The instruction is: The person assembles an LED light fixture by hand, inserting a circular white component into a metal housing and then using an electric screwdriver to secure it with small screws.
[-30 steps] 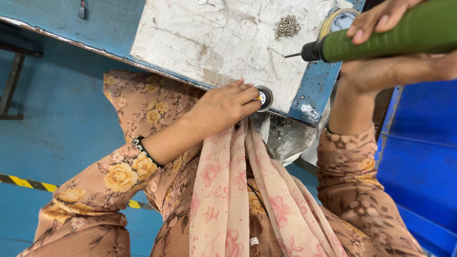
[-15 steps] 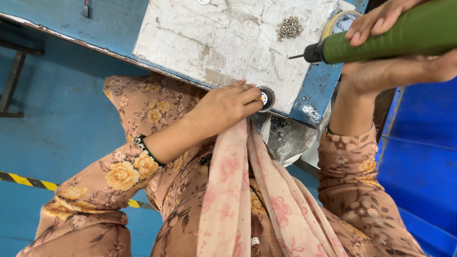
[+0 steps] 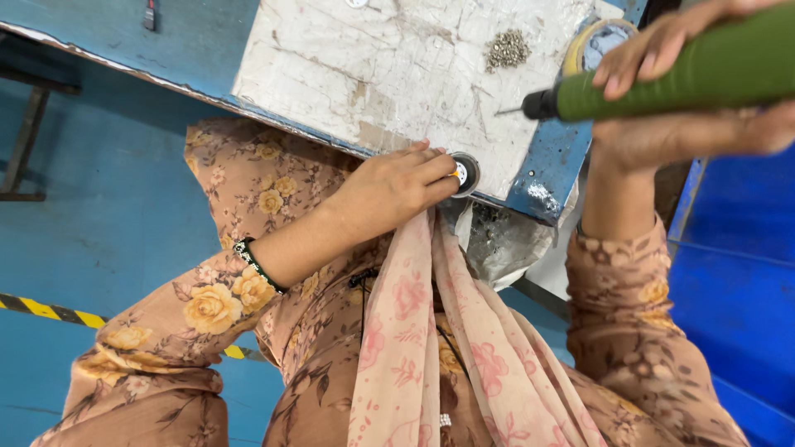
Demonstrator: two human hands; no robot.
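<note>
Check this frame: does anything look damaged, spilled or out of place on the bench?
The white work slab is cracked and scuffed, its near edge chipped close to the left hand holding a small round part. The blue bench corner shows worn paint. A loose heap of small screws lies uncontained.

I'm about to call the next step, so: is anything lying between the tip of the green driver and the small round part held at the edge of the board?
Nothing visible does. The green driver in the right hand points across bare white board toward the round part pinched by the left hand. The screw pile lies off to the side.
</note>
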